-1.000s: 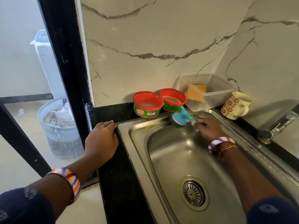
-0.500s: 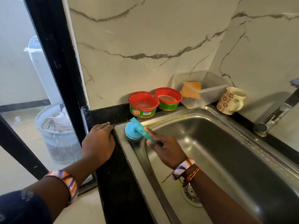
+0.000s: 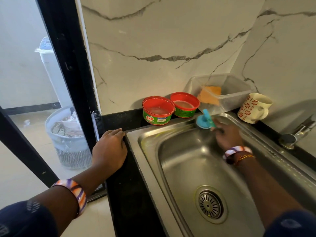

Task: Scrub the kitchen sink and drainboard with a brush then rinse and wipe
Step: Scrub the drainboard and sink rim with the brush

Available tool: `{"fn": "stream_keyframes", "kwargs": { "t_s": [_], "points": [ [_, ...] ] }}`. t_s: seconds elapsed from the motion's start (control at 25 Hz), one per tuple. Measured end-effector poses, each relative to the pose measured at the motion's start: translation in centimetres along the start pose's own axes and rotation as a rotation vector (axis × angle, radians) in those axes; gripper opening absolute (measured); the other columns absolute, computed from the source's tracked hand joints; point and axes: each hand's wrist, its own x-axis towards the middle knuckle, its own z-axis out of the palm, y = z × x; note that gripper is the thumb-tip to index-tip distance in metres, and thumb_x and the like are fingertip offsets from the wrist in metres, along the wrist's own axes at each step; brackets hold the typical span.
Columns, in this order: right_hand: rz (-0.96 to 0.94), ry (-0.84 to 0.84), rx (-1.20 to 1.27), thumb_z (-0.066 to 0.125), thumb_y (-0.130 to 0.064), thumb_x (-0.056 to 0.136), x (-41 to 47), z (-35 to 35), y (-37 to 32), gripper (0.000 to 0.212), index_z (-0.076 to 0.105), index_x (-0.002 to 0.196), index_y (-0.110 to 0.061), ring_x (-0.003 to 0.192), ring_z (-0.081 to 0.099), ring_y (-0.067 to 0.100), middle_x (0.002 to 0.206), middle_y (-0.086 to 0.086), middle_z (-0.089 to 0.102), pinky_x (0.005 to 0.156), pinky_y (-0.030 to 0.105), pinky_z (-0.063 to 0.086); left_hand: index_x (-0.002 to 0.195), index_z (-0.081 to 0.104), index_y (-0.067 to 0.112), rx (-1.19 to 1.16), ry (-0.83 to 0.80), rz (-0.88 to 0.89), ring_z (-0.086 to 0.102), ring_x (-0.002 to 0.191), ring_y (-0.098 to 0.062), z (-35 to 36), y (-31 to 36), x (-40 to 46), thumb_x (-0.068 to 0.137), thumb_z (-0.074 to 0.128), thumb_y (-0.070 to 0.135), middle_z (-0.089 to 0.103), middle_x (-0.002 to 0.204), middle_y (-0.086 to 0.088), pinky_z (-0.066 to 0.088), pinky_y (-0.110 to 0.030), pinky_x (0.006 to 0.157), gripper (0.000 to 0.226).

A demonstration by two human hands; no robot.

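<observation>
At far rim of sink (image 3: 179,132): brush (image 3: 204,120) gripped in curled right hand (image 3: 227,136), head pressed down for scrubbing. Left hand (image 3: 109,149) flat on counter (image 3: 130,185), fingers relaxed, holding nothing; probably bracing. Scrubbing stage, judged early.

Single head-mounted wide-angle view, looking forward and down from close above the sink (image 3: 196,161), facing the marble wall (image 3: 162,40). Both forearms enter from the bottom edge; straight lines bow outward.

Two red-lidded tubs (image 3: 158,111) beside clear container (image 3: 227,93); floral mug (image 3: 254,107); laundry basket (image 3: 68,139)
</observation>
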Motion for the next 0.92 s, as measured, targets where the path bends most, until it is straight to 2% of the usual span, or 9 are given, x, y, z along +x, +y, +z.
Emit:
{"fn": "stream_keyframes", "kwargs": {
  "t_s": [0.12, 0.2, 0.28, 0.4, 0.52, 0.6, 0.68, 0.8, 0.92],
  "points": [
    [-0.19, -0.087, 0.208, 0.056, -0.009, 0.09, -5.6, 4.0, -5.1, 0.038, 0.054, 0.128, -0.008, 0.058, 0.05, -0.006, 0.088, 0.011, 0.07, 0.063, 0.017, 0.033, 0.132, 0.051, 0.015, 0.006, -0.006, 0.003, 0.035, 0.135, -0.019, -0.1, 0.1, 0.1, 0.095, 0.046, 0.018, 0.047, 0.141, -0.001, 0.038, -0.036, 0.102, 0.037],
    [-0.287, -0.203, 0.303, 0.055, -0.015, 0.09, -8.6, 6.0, -8.1, 0.04, 0.051, 0.13, -0.014, 0.051, 0.043, -0.009, 0.071, -0.01, 0.058, 0.059, 0.016, 0.034, 0.134, 0.049, 0.015, 0.023, -0.016, 0.004, 0.034, 0.135, -0.018, -0.1, 0.1, 0.1, 0.095, 0.046, 0.019, 0.046, 0.142, 0.0, 0.038, -0.036, 0.102, 0.039],
    [-0.318, -0.29, 0.277, 0.055, -0.015, 0.091, -8.7, 6.1, -9.4, 0.042, 0.048, 0.132, -0.019, 0.066, 0.052, -0.007, 0.077, -0.013, 0.064, 0.063, 0.009, 0.038, 0.134, 0.049, 0.016, 0.028, -0.018, 0.006, 0.033, 0.136, -0.018, 0.0, -0.1, 0.1, 0.095, 0.045, 0.02, 0.046, 0.142, 0.0, 0.038, -0.036, 0.103, 0.039],
    [-0.169, -0.198, 0.113, 0.056, -0.016, 0.09, -4.8, 3.5, -6.8, 0.04, 0.053, 0.13, -0.019, 0.102, 0.063, 0.022, 0.115, 0.01, 0.067, 0.085, 0.026, 0.045, 0.133, 0.051, 0.015, 0.007, -0.014, 0.01, 0.034, 0.136, -0.018, 0.1, -0.3, 0.2, 0.095, 0.045, 0.019, 0.047, 0.141, 0.0, 0.038, -0.036, 0.102, 0.038],
    [0.021, -0.111, 0.041, 0.053, -0.019, 0.091, -2.9, 1.1, -4.5, 0.041, 0.053, 0.131, -0.018, 0.084, 0.061, 0.026, 0.095, 0.008, 0.067, 0.077, 0.032, 0.048, 0.132, 0.051, 0.014, -0.007, -0.005, 0.011, 0.034, 0.136, -0.018, 0.2, -0.3, 0.3, 0.095, 0.045, 0.018, 0.048, 0.14, 0.0, 0.038, -0.037, 0.103, 0.037],
    [-0.076, -0.115, 0.007, 0.052, -0.015, 0.092, -4.1, 2.0, -6.0, 0.038, 0.054, 0.13, -0.012, 0.078, 0.062, 0.023, 0.093, 0.018, 0.068, 0.067, 0.023, 0.041, 0.132, 0.051, 0.015, -0.007, -0.004, 0.01, 0.034, 0.135, -0.018, 0.2, -0.4, 0.2, 0.095, 0.045, 0.018, 0.048, 0.14, 0.0, 0.037, -0.037, 0.104, 0.037],
    [-0.25, -0.216, 0.047, 0.052, -0.011, 0.093, -6.2, 3.7, -8.7, 0.035, 0.055, 0.128, -0.011, 0.063, 0.056, 0.008, 0.099, 0.023, 0.069, 0.057, 0.01, 0.034, 0.133, 0.051, 0.016, -0.004, -0.01, 0.01, 0.034, 0.136, -0.018, 0.2, -0.5, 0.3, 0.096, 0.044, 0.019, 0.047, 0.141, 0.001, 0.037, -0.037, 0.104, 0.038],
    [-0.369, -0.3, 0.001, 0.052, -0.019, 0.093, -6.5, 4.4, -10.5, 0.035, 0.056, 0.127, -0.023, 0.08, 0.06, 0.014, 0.106, 0.012, 0.07, 0.071, 0.026, 0.045, 0.133, 0.05, 0.018, 0.014, -0.023, 0.01, 0.032, 0.137, -0.017, 0.2, -0.5, 0.4, 0.096, 0.044, 0.021, 0.045, 0.143, 0.003, 0.037, -0.037, 0.105, 0.038],
    [-0.262, -0.204, -0.19, 0.051, -0.026, 0.092, -4.0, 2.5, -9.4, 0.031, 0.062, 0.12, -0.029, 0.097, 0.062, 0.029, 0.109, 0.008, 0.07, 0.076, 0.035, 0.048, 0.133, 0.05, 0.018, 0.004, -0.023, 0.014, 0.032, 0.137, -0.017, 0.2, -0.5, 0.3, 0.095, 0.045, 0.02, 0.045, 0.142, 0.003, 0.036, -0.036, 0.105, 0.038]
  ]
}}
